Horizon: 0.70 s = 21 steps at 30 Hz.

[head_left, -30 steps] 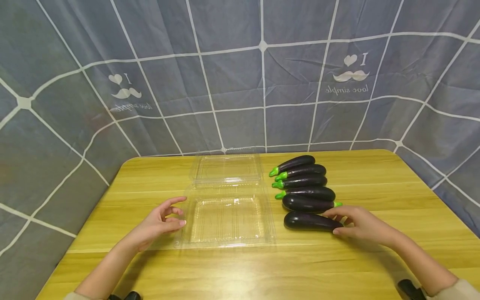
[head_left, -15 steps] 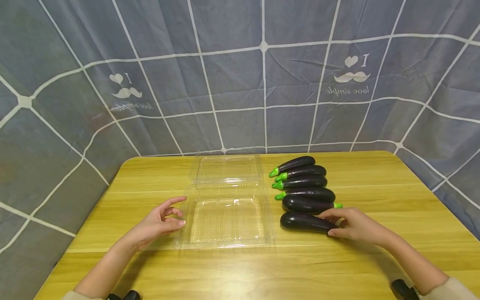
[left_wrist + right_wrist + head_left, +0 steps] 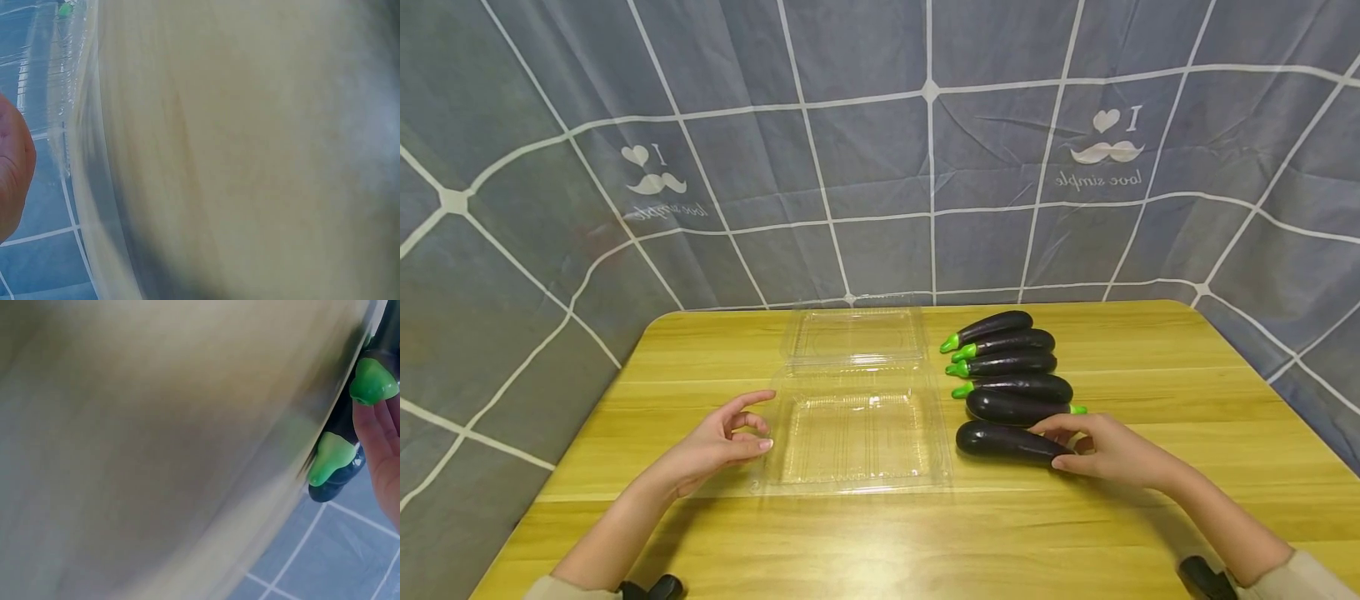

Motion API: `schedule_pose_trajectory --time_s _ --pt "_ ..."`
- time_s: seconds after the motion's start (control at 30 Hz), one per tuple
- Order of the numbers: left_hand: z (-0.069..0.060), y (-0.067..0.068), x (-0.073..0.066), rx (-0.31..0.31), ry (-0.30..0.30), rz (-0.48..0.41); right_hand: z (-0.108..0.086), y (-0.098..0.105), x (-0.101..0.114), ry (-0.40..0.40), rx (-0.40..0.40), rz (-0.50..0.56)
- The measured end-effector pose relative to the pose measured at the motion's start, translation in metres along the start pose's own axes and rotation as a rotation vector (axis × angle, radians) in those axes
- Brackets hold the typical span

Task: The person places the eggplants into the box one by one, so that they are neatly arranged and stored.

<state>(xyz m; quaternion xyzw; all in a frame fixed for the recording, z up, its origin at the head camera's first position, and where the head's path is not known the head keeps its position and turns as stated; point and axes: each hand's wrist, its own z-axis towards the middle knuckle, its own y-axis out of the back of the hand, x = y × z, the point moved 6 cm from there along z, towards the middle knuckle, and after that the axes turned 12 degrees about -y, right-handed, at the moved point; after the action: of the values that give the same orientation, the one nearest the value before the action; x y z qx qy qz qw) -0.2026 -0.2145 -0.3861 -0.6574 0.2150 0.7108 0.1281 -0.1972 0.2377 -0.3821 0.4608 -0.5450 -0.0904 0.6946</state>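
Having slid left, the front eggplant is lying pinched in the right hand, the left hand holding fingers apart.

The left hand curls loosely; the right pinches.

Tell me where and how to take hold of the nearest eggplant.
Grip the nearest eggplant near its narrow right end, coming from the right, thumb on the near side and fingers on the far side, much as the right hand holds it. It lies roughly left to right and tapers there; the fat, rounded left end would probably be harder to span.
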Motion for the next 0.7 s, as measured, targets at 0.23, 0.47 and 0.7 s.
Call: schedule_pose_trajectory --time_s 0.23,0.47,0.7 --pt "0.0 0.0 0.0 -0.005 0.001 -0.005 0.002 0.004 0.007 0.031 -0.015 0.005" --pt "0.0 0.0 -0.001 -0.004 0.004 -0.01 0.003 0.008 0.012 0.024 0.001 -0.002" --pt "0.001 0.0 -0.002 -0.004 0.007 0.002 0.006 0.016 0.018 0.021 0.015 -0.004"
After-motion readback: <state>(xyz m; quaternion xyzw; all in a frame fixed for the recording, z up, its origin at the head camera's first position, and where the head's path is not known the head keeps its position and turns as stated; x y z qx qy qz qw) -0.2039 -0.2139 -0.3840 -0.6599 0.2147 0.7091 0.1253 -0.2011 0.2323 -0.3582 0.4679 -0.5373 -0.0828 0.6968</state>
